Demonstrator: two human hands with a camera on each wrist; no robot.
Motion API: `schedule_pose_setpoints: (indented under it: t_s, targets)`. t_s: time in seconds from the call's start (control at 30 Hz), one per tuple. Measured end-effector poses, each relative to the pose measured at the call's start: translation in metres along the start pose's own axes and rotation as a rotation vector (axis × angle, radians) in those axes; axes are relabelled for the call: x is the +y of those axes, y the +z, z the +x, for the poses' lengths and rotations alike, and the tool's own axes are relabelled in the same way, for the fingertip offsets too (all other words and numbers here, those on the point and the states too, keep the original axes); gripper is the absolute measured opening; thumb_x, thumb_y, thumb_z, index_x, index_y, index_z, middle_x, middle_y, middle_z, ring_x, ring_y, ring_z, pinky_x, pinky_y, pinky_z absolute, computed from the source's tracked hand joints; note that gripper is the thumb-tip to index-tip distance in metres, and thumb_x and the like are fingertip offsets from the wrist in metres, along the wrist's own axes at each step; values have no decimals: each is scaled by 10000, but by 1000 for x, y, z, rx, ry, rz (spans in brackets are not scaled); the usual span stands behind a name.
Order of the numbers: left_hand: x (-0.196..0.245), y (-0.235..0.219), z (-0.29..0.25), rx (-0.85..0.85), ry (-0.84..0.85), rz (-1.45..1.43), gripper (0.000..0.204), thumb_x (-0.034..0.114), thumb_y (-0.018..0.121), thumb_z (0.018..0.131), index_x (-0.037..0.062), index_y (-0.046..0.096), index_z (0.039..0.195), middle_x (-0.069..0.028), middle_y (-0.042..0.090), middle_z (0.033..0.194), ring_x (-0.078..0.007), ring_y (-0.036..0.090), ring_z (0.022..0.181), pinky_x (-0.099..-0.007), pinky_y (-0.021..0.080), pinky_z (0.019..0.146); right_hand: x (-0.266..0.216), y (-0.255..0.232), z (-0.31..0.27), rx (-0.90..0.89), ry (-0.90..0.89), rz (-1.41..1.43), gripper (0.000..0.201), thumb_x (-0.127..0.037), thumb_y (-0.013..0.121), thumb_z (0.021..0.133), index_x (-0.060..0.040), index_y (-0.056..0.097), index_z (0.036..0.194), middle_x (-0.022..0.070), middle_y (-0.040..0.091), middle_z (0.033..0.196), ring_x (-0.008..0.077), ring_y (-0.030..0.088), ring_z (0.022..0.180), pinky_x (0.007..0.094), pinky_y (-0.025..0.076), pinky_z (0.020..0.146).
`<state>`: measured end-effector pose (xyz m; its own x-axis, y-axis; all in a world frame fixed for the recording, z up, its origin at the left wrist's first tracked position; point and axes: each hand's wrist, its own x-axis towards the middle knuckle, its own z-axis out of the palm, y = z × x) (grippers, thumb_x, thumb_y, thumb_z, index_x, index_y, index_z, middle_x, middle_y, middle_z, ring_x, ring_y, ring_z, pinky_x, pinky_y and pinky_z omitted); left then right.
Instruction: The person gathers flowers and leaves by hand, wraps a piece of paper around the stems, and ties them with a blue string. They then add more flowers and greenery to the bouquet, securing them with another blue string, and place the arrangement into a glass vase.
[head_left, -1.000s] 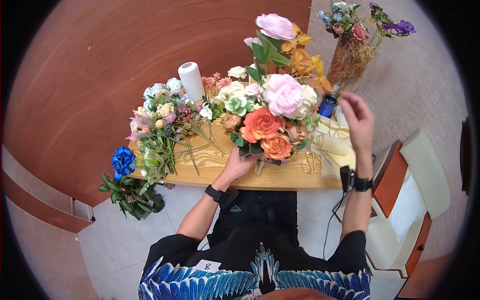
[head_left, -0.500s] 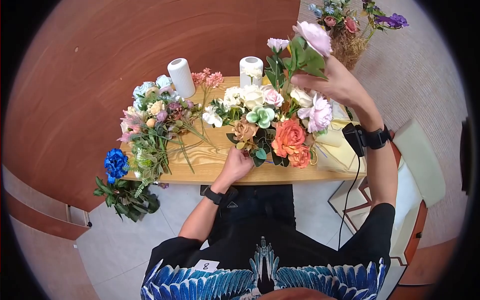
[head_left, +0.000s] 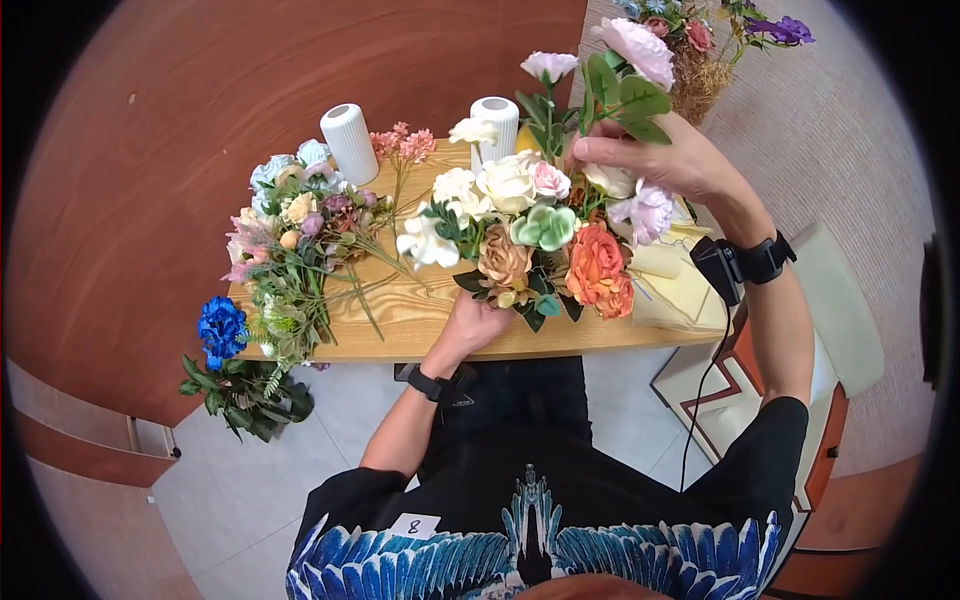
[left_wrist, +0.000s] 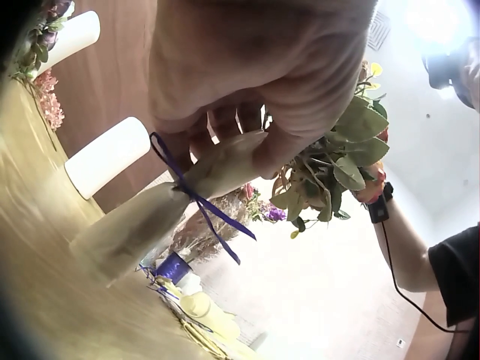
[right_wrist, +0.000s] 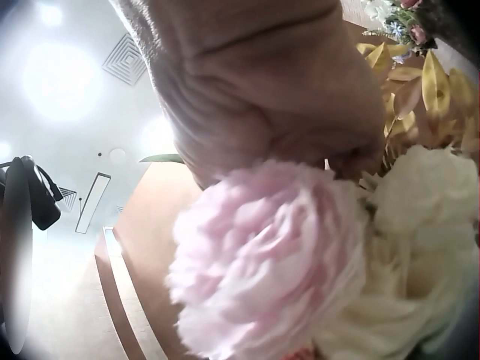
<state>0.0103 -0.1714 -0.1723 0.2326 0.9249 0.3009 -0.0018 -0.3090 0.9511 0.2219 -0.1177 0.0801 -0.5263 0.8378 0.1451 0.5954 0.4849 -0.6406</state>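
Observation:
My left hand (head_left: 476, 322) holds a mixed bouquet (head_left: 507, 183) over the table's front edge. In the left wrist view its fingers wrap around the pale covered stem bundle (left_wrist: 127, 232), tied with a dark blue ribbon (left_wrist: 217, 212). White roses, a green succulent and orange blooms (head_left: 597, 265) fill the bouquet's head. At its upper right my right hand (head_left: 655, 165) pinches the stem just under a tall pink flower (head_left: 640, 52); the fingertips are partly hidden by leaves. A fuller pink peony (right_wrist: 262, 259) sits below that hand in the right wrist view.
Two white ribbed vases (head_left: 350, 145) stand at the table's back. Loose flowers (head_left: 300, 230) pile up on the left, near a blue bloom (head_left: 221, 327). Yellow wrapping paper (head_left: 690, 290) lies at the right, with a blue ribbon spool (left_wrist: 172, 266). A chair (head_left: 830, 310) is beyond.
My right hand has gone from raised beside the bouquet to the tall pink flower's stem. The bouquet has turned in my left hand, its orange blooms shifting rightward.

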Motion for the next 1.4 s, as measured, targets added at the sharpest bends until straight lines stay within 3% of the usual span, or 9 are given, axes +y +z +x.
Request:
schedule_pose_setpoints:
  t_s: [0.37,0.57,0.63,0.67,0.9,0.97,1.03,1.1,1.4]
  targets:
    - [-22,3,2,95,99,71,348,62,615,862,-16,588,1199,-103,668,1138,-191,617,1063,-323,479,934,5,17,5,193,-132,46,313,-302,702,893,-24,626,771,-40,533,632,41,442,569,237,350,499]
    - [-79,13,10,16,258,-765,435,22,613,887,0,496,1305,-76,610,1222,-206,579,1120,-321,468,950,-6,19,11,237,14,75,265,-247,684,885,-24,628,752,-38,506,597,30,410,509,233,309,443]
    - [-85,7,4,108,206,555,405,22,610,890,-7,520,1284,-63,619,1205,-191,587,1105,-317,473,936,7,22,15,243,-22,88,265,-241,681,880,-18,619,750,-38,510,602,41,414,510,253,318,451]
    - [-79,17,6,221,80,-129,350,22,595,897,-2,561,1245,-73,639,1173,-177,598,1091,-325,477,928,12,24,16,257,-65,98,267,-240,679,879,-12,617,755,-33,519,607,47,421,519,261,327,463]
    - [-67,20,12,297,313,302,311,23,571,880,4,581,1190,-56,658,1016,-134,615,847,-271,496,749,1,23,19,258,17,-47,368,-339,690,880,-15,602,729,-40,507,639,51,428,608,258,337,539]
    - [-37,17,13,194,-41,-17,288,15,575,881,18,593,1168,-54,657,996,-117,597,806,-267,484,698,-6,12,22,216,7,-99,360,-351,684,906,-35,597,758,-71,492,667,41,409,628,242,310,551]
    - [-64,7,19,152,13,-12,247,27,598,893,19,596,1140,-42,659,1006,-115,600,824,-275,483,687,-9,-9,20,79,74,-151,375,-375,680,910,-3,671,868,-57,521,680,53,428,630,252,327,554]
    - [-137,-5,26,-34,-21,168,226,50,633,892,23,613,1115,-25,658,988,-105,598,837,-275,488,700,-8,-21,11,57,11,-100,373,-351,677,919,9,701,1015,-26,615,781,63,518,706,247,406,614]
    - [-40,15,21,62,-150,-399,104,88,670,885,30,653,969,-3,649,873,-104,587,777,-268,494,717,25,-6,-28,75,-396,-261,464,-127,703,814,-32,604,1257,99,596,1289,252,519,1244,385,367,1097]
